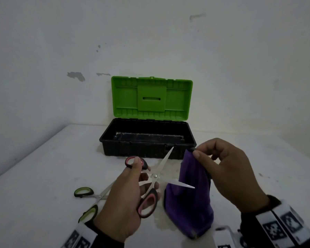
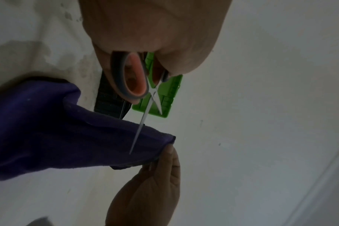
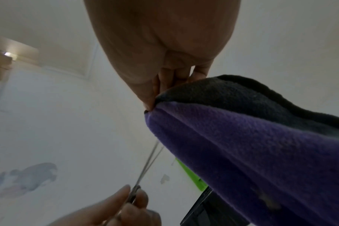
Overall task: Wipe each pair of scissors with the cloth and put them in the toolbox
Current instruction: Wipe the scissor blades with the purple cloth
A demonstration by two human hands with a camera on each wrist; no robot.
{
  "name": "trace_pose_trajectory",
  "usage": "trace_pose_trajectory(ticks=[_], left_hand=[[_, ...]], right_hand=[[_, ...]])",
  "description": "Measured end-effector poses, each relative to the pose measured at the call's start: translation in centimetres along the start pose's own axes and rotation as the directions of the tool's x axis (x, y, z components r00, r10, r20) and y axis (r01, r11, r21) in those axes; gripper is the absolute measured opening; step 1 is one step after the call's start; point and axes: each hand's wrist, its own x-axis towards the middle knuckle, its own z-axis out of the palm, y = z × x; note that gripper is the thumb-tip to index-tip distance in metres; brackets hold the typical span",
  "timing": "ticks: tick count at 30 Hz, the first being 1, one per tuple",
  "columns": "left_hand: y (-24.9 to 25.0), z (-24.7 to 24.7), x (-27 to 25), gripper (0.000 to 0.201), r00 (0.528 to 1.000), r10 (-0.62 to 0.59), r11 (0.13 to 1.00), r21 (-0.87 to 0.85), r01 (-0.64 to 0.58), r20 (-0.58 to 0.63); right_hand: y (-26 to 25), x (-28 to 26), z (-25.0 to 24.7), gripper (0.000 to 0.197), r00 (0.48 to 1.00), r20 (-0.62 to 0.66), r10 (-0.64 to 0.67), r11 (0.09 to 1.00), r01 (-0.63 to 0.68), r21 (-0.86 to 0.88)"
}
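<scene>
My left hand (image 1: 132,183) grips the pink-handled scissors (image 1: 157,173) by their handles, with the blades spread wide apart above the table. One blade points at the toolbox, the other lies across the purple cloth (image 1: 190,199). My right hand (image 1: 222,169) pinches the cloth by a top corner, so it hangs down to the table. The left wrist view shows the pink handle (image 2: 135,76) in my fingers and a blade tip over the cloth (image 2: 58,130). The cloth (image 3: 242,145) fills the right wrist view, purple on one side and dark on the other. The black toolbox (image 1: 147,138) stands open behind, green lid up.
Green-handled scissors (image 1: 89,199) lie on the white table (image 1: 43,167) left of my left hand, partly hidden by it. The toolbox sits against the white wall. Its inside looks bare.
</scene>
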Motion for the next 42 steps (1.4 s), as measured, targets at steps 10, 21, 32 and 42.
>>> trace_pose_trajectory(ticks=[10,21,32,42], left_hand=[[-0.1,1.5,-0.6,0.023,0.939,0.343,0.904,0.263,-0.337,0.022],[-0.8,1.7,-0.7,0.03,0.863,0.504,0.786,0.395,-0.475,0.036],[-1.2,1.6,-0.3,0.037,0.879,0.473,0.786,0.421,-0.453,0.063],[-1.3,1.5,-0.1,0.037,0.88,0.471,0.779,0.439,-0.448,0.06]], right_hand=[[-3.0,-1.5,2.3,0.008,0.933,0.253,-0.257,0.949,0.294,-0.119],[-2.7,-3.1,5.1,0.02,0.988,0.153,-0.02,0.999,0.027,-0.044],[-2.1,-2.1,5.1,0.015,0.996,0.004,0.087,0.994,-0.087,0.06],[-2.0,-2.2,5.0,0.017,0.998,0.039,0.053,0.998,-0.054,0.018]])
